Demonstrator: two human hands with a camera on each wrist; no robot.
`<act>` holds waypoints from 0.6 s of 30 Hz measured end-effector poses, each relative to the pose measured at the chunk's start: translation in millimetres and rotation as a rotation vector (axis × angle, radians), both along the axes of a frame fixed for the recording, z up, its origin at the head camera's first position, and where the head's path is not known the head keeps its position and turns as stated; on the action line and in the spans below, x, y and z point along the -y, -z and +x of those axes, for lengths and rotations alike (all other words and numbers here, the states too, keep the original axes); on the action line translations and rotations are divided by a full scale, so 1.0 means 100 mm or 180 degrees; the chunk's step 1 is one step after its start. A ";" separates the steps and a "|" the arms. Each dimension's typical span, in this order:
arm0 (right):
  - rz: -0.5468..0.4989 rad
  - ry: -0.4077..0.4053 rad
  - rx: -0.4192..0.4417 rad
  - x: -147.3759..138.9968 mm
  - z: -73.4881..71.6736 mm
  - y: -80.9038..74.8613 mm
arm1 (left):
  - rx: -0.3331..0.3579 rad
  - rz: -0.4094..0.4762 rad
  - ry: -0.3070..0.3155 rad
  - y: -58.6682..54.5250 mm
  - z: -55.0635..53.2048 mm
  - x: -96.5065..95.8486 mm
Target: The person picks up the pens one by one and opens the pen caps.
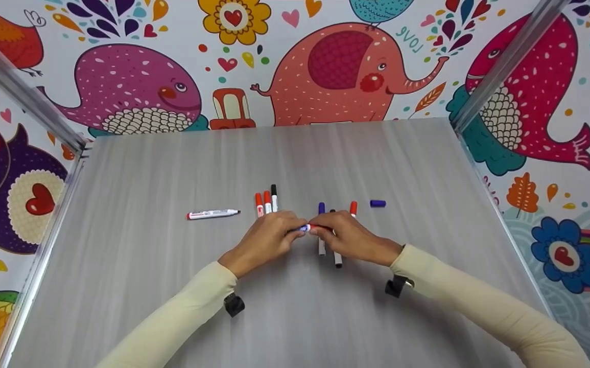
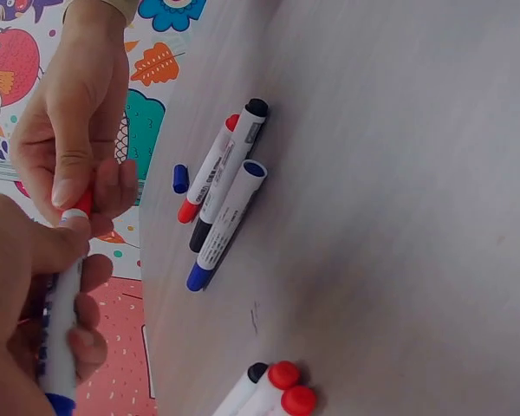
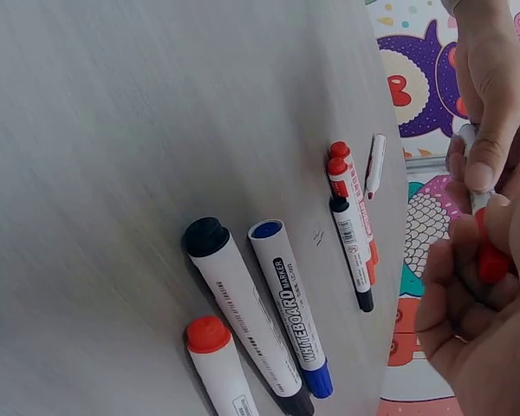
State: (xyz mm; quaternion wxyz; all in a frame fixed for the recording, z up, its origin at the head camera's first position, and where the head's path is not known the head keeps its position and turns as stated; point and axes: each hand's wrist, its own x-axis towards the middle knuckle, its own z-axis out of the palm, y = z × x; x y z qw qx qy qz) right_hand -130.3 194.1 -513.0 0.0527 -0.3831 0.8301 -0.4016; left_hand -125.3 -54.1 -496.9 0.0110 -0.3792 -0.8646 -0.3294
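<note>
In front of me a white marker with a blue end [image 2: 59, 347] is in my left hand [image 1: 273, 232], its fingers wrapped round the barrel. My right hand [image 1: 348, 236] pinches a red cap [image 3: 492, 260] at the other end of that marker. Cap and barrel meet between the two thumbs. Under and beside my right hand lie a blue-capped marker [image 3: 290, 303], a black-capped marker [image 3: 247, 316] and a red-capped marker [image 3: 218, 368]. Beyond my left hand, two red-capped markers [image 1: 259, 203] and a black-capped one [image 1: 274, 197] lie side by side.
A loose blue cap [image 1: 377, 203] lies at the right, beyond my right hand. Off to the left is an uncapped marker [image 1: 213, 214] with a red end and a dark tip. The grey table [image 1: 172, 163] meets walls printed with cartoon animals at the back and sides.
</note>
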 end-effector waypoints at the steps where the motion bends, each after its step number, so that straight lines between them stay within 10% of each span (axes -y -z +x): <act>1: -0.0034 -0.0006 -0.0087 0.00 0.00 0.00 | -0.0016 0.0018 0.0019 0.00 0.00 0.00; 18: -0.0239 -0.0165 -0.0564 0.01 0.07 0.02 | 0.0574 0.0261 0.0253 -0.09 -0.06 0.07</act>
